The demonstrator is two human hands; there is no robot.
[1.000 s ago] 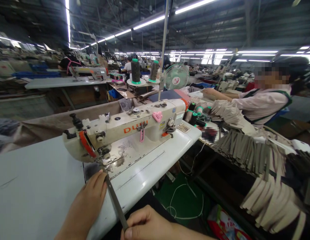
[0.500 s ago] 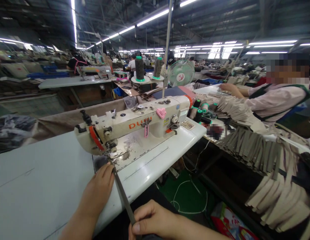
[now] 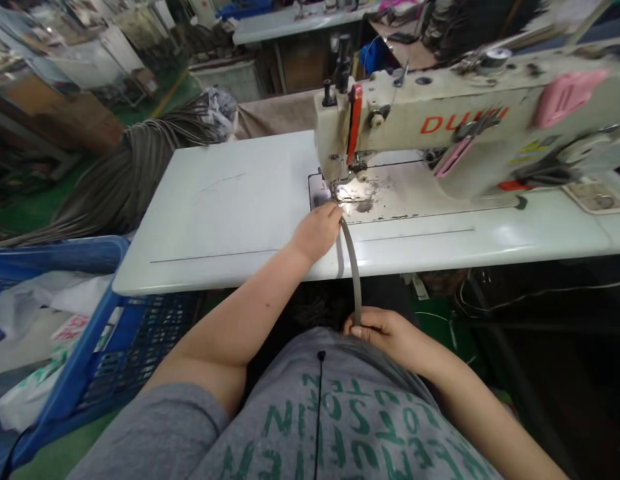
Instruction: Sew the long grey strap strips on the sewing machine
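Note:
A long, narrow grey-brown fabric strip (image 3: pixel 355 270) runs from the needle area of a white sewing machine (image 3: pixel 410 133) down over the table's front edge. Close to the presser foot, my left hand (image 3: pixel 317 231) is closed on the strip's upper end, fingertips by the needle plate. My right hand (image 3: pixel 385 333) pinches the strip lower down, just off the table edge and near my lap. Between both hands the strip bows slightly to the right. The strip's end under the foot is hidden by my left fingers.
The white sewing table (image 3: pixel 215 200) extends left and right. A blue plastic basket (image 3: pixel 97 333) holding bags stands at its left, with a heap of grey strips (image 3: pixel 125 167) behind. A pink clip (image 3: pixel 570 97) sits on the machine; a small tray (image 3: pixel 597 197) lies to the right.
My view has tilted down and turned left, bringing the basket and strip heap into sight. Both hands still hold the strip, which now curves where it was straight.

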